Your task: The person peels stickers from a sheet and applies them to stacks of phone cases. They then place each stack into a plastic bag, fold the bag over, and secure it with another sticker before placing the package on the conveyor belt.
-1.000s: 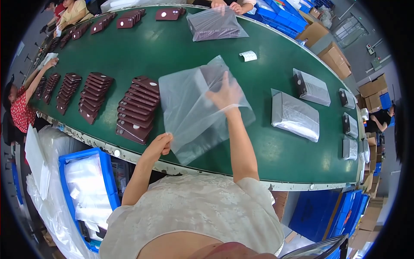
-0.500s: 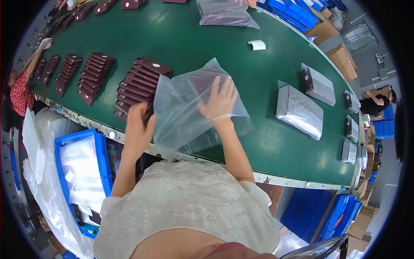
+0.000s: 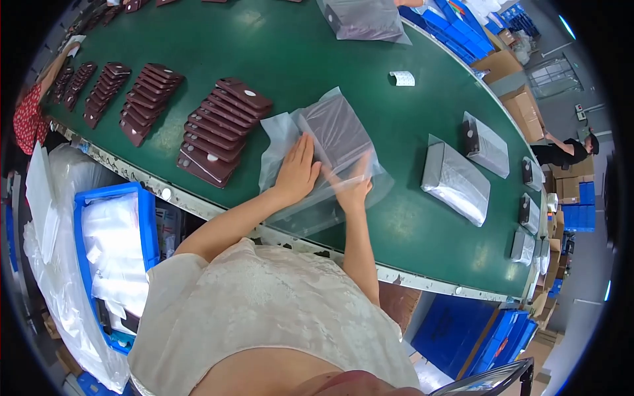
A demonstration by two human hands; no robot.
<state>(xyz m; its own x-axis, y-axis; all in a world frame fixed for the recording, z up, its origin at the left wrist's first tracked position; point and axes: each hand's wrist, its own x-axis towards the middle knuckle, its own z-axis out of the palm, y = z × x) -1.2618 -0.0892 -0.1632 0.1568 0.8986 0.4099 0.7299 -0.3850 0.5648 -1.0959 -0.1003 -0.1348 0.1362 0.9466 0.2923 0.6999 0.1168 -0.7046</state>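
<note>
A clear plastic bag (image 3: 277, 142) lies on the green table, with a dark maroon stack (image 3: 335, 129) inside its upper part. My left hand (image 3: 297, 173) rests flat on the bag's left side, fingers stretched out. On the bag's lower right, beside the stack, is my right hand (image 3: 353, 188); its fingers are apart and partly veiled by the film. Neither hand grips anything. To the left lies a fanned row of maroon flat pieces (image 3: 214, 129) with pale round spots.
Wrapped packs (image 3: 456, 181) lie on the right of the green table (image 3: 409, 224). Further maroon rows (image 3: 148, 99) stand at the left. A blue bin (image 3: 150, 228) of plastic bags is below the table edge. People are at the far left and right.
My left hand has moved from the maroon row onto the bag and lies flat. My right hand has shifted down the bag. The maroon stack now shows inside the bag's upper part.
</note>
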